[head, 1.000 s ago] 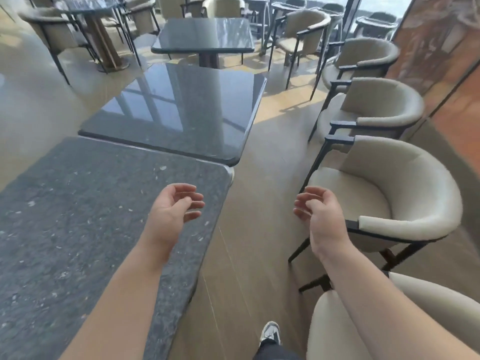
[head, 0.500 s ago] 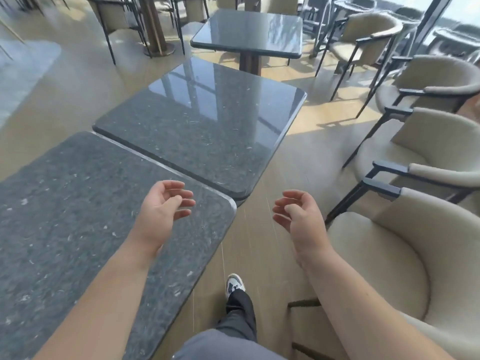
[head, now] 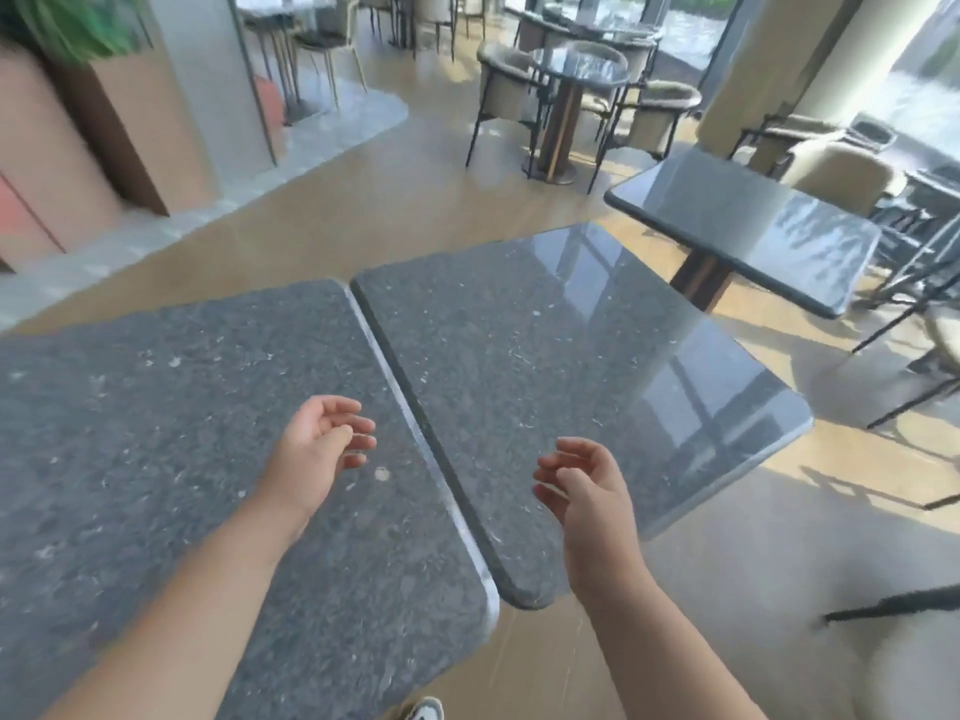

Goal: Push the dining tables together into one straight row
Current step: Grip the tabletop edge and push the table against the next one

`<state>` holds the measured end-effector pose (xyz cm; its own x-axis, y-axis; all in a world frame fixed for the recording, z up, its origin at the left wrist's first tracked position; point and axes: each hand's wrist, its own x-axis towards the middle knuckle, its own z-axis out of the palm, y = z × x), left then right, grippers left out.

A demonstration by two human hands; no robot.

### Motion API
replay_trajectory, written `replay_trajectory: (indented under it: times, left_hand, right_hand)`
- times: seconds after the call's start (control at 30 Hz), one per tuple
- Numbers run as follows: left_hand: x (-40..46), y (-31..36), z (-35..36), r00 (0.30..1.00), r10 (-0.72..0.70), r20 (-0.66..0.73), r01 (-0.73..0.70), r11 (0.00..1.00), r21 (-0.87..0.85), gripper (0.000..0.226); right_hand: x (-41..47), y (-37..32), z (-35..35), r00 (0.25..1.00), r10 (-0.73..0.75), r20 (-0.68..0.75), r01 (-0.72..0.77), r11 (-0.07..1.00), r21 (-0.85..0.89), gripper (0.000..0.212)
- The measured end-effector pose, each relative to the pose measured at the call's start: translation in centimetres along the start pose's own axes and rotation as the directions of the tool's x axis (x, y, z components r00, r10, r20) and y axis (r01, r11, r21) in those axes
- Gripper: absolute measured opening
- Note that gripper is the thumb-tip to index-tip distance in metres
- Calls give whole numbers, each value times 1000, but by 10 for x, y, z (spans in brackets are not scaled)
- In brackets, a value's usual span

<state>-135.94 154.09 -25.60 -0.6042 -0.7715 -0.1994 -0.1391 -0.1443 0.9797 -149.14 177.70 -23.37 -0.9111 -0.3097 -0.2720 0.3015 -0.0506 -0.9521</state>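
Note:
Two dark grey stone-topped tables stand edge to edge in front of me: the near table [head: 156, 449] on the left and the middle table [head: 561, 356] to its right, with their near corners slightly offset. A third dark table [head: 743, 226] stands apart at the upper right, a strip of floor between it and the middle table. My left hand [head: 317, 449] hovers over the near table with relaxed, loosely curled fingers and holds nothing. My right hand [head: 582, 491] hovers over the middle table's near corner, equally loose and free.
A round table [head: 576, 70] with padded chairs [head: 506, 85] stands at the back. More chairs [head: 836, 174] line the right side by the windows. A column [head: 769, 59] rises at the upper right, a planter wall [head: 104, 127] at the left. Wooden floor surrounds the tables.
My view has swung left, so the joined tables now lie straight ahead and the right-hand chairs have slid out of view. Both hands stayed raised and loose, now over the tabletops.

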Motion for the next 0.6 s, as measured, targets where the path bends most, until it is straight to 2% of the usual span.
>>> replay_trajectory:
  times: [0.17, 0.37, 0.6]
  left_hand:
    - [0, 27, 8, 972, 87, -216, -90, 996, -4, 32]
    - [-23, 43, 60, 907, 128, -401, -157, 987, -39, 30]
    - [-35, 53, 118, 859, 117, -498, -175, 982, -70, 31]
  right_hand:
    - [63, -25, 22, 975, 35, 221, -35, 999, -6, 36]
    - [122, -66, 31, 864, 37, 502, 13, 995, -94, 38]
    - [164, -87, 15, 786, 33, 618, 36, 994, -99, 37]
